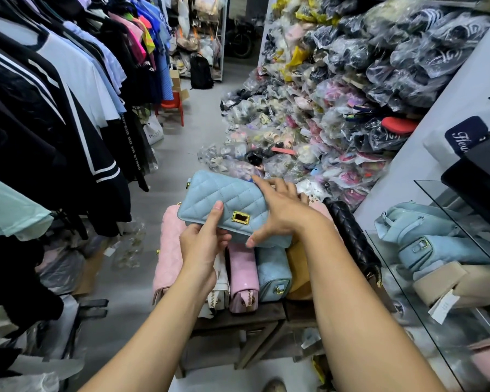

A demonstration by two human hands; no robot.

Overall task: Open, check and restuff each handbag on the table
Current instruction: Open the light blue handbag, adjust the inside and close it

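Left hand (203, 244) palm-up under the light blue quilted handbag (227, 193), thumb pressed flat on its front panel, other fingers curled beneath and hidden: it grips the bag's near-left corner. Right hand (283, 210) is clamped over the bag's right end, fingers spread across the top, thumb hooked on the lower edge. Both forearms are stretched forward and the wrists angled inward. The bag is held in the air between the hands, tilted, flap closed, gold clasp (240, 217) facing up between the two thumbs.

Directly under the hands a row of handbags stands on the dark wooden counter (238, 318): pale pink quilted bag (169, 250), white bag (221, 287), glossy pink bag (242, 275), second blue bag (272, 273), mustard bag (297, 267) and, past the right wrist, a black quilted bag (351, 236).

Right of the right arm is a glass shelf (464, 222) with more pale blue bags. Left of the left arm are hanging clothes (54, 108). Beyond the hands is a heap of plastic-wrapped shoes (337, 108).
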